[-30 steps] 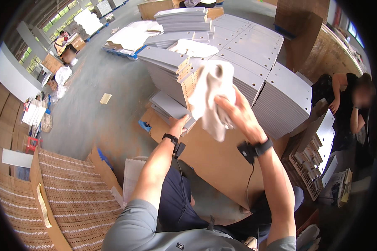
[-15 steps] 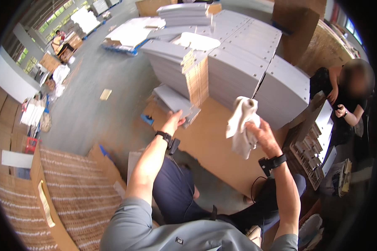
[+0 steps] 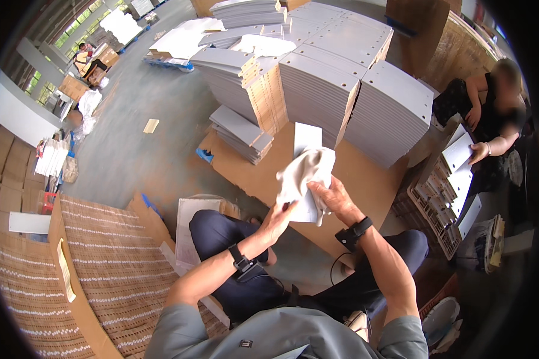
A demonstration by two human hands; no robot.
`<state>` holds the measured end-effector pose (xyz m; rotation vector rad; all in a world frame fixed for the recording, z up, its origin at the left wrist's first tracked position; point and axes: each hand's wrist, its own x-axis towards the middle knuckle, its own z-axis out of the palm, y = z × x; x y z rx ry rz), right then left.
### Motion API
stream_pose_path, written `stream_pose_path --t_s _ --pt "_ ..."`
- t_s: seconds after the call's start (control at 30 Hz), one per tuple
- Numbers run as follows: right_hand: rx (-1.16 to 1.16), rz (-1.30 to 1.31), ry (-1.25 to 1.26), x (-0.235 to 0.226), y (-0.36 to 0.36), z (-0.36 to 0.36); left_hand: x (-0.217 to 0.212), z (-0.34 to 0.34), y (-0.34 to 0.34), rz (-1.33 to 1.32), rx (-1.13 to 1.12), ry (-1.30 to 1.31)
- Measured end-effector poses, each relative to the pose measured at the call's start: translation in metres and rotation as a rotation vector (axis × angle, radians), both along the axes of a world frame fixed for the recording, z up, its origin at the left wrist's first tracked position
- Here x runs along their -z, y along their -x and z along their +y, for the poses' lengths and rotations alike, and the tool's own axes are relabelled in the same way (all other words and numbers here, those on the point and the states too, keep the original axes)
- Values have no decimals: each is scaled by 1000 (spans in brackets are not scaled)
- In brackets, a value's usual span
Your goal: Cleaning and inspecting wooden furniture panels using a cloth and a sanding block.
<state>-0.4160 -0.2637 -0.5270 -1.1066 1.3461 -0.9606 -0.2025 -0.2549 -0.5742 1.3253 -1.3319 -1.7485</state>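
Observation:
A light grey flat panel [image 3: 307,137] is held up in front of me above the brown board. My left hand [image 3: 276,221] is closed on its near left edge. Over the panel's middle lies a crumpled white cloth [image 3: 302,172], which hides much of its face. My right hand [image 3: 336,198] grips this cloth and presses it against the panel from the right. Just beyond my left hand, a short stack of grey panels [image 3: 241,135] rests on the brown board [image 3: 365,185].
Tall stacks of grey panels [image 3: 386,110] stand ahead. On the right, a person [image 3: 503,113] has a hand on a light panel over a slotted crate [image 3: 440,206]. Cardboard [image 3: 111,269] with rows of white marks lies at lower left, beside a pale box [image 3: 194,224].
My left hand has come back from the short stack with a panel, now in front of me. My right hand has moved left and brought the cloth onto it.

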Motion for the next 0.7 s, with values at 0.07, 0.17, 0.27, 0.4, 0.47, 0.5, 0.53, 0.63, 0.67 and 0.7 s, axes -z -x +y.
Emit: stream_pose_path --t_s 0.07,0.17,0.27,0.4,0.47,0.5,0.53,0.63,0.67,0.7 --pt "28 -72 -32 8 3 13 -11 -5 17 649 -51 -293" --pt "17 25 -10 6 11 19 -24 -16 41 682 -2 -396" --pt "40 182 60 -1 11 29 -24 -19 54 715 81 -405" --pt "201 683 251 -14 21 39 -21 -19 61 710 174 -383" --pt "82 987 496 -16 31 46 -17 -18 61 777 172 -360" --pt "23 965 660 -30 27 51 -6 -20 57 749 166 -305" --pt "-51 1000 697 -25 25 58 -3 -15 58 766 124 -270" --pt "-148 920 797 -19 3 65 3 -5 52 848 117 -472" --pt "-151 970 806 -8 5 65 -3 5 61 864 118 -490" --pt "-112 1020 780 1 10 58 -7 8 62 748 117 -508"
